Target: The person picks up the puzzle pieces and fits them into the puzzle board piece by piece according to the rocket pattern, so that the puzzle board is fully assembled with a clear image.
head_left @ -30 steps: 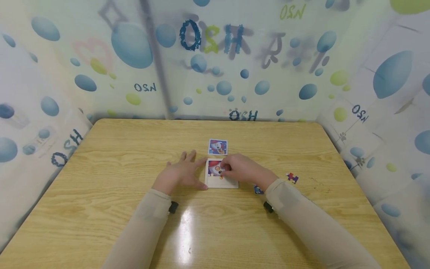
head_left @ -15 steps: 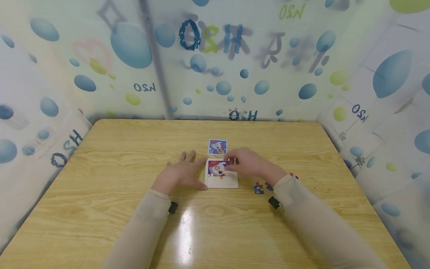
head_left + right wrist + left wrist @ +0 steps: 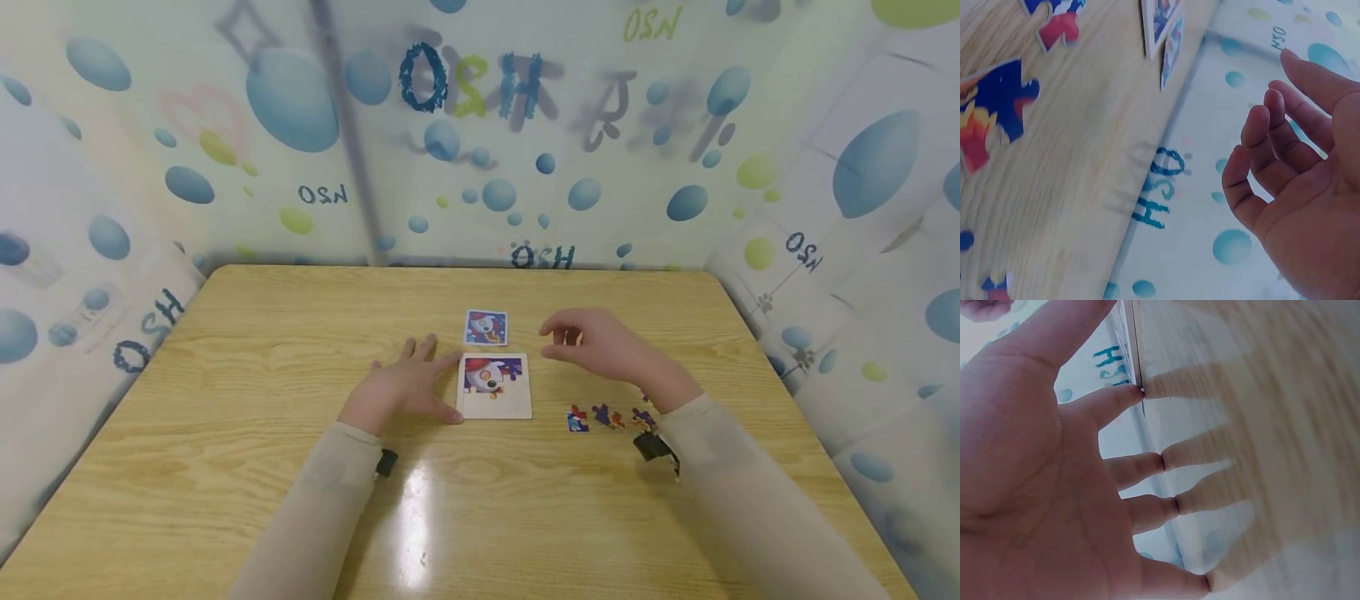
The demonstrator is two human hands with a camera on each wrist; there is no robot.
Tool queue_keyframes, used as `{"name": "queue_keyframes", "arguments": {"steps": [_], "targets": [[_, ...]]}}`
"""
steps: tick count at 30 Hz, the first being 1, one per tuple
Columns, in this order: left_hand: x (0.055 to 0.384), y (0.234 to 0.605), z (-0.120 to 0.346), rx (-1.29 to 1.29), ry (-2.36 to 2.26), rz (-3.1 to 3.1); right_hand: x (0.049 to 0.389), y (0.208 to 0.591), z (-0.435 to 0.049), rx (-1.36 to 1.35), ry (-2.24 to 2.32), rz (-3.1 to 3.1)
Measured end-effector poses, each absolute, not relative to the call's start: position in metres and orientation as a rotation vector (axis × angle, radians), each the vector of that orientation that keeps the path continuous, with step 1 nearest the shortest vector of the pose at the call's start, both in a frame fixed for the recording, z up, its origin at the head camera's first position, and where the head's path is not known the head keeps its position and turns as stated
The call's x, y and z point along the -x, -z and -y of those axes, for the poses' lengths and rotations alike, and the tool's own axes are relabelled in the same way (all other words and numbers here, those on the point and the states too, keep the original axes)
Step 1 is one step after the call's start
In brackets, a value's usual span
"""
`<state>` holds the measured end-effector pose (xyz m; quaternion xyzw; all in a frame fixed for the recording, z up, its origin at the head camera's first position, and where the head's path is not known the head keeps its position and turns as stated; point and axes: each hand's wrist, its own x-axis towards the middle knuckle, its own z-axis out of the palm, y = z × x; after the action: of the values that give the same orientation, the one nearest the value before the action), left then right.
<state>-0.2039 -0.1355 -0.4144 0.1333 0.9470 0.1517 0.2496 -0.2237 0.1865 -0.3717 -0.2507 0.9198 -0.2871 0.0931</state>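
A small white puzzle tray (image 3: 517,407) lies mid-table, its upper part filled with joined pieces that form a cartoon picture (image 3: 483,377). Just beyond it lies a square picture card (image 3: 486,327) with a similar image. My left hand (image 3: 405,387) is spread flat at the tray's left side, fingertips on the table, index finger and thumb against the tray edge. Raised above the table to the right of the tray is my right hand (image 3: 600,343). Its fingers (image 3: 1254,128) are loosely bent with a gap to the thumb, and nothing is between them.
Loose puzzle pieces lie right of the tray: a red and blue one (image 3: 577,419), a purple and orange one (image 3: 607,416), and another (image 3: 642,418) near the right wrist. The wooden table (image 3: 300,333) meets a patterned wall covering (image 3: 480,167) at its back edge.
My right hand has drawn back from the tray to the right and lifted. A puzzle piece now shows at the tray's upper right corner. My left hand has stayed put.
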Motion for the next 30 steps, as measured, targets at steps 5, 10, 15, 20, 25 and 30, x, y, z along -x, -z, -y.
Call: {"name": "queue_keyframes", "arguments": {"steps": [5,10,15,20,25,30], "targets": [[0.204,0.415,0.135,-0.366,-0.409,-2.582,0.213,0.364,-0.207,0.679,0.893,-2.767],[0.204,0.414,0.135,-0.356,-0.415,-2.578,0.2,0.362,-0.23,0.608,0.957,-2.795],[0.204,0.413,0.135,-0.347,-0.417,-2.573,0.188,0.365,-0.253,0.559,1.027,-2.808],[0.205,0.415,0.135,-0.345,-0.425,-2.569,0.181,0.377,-0.279,0.477,1.036,-2.831],[0.205,0.415,0.135,-0.343,-0.429,-2.569,0.176,0.389,-0.298,0.387,1.019,-2.847],[0.204,0.415,0.135,-0.344,-0.431,-2.572,0.174,0.401,-0.31,0.335,1.001,-2.838]]}}
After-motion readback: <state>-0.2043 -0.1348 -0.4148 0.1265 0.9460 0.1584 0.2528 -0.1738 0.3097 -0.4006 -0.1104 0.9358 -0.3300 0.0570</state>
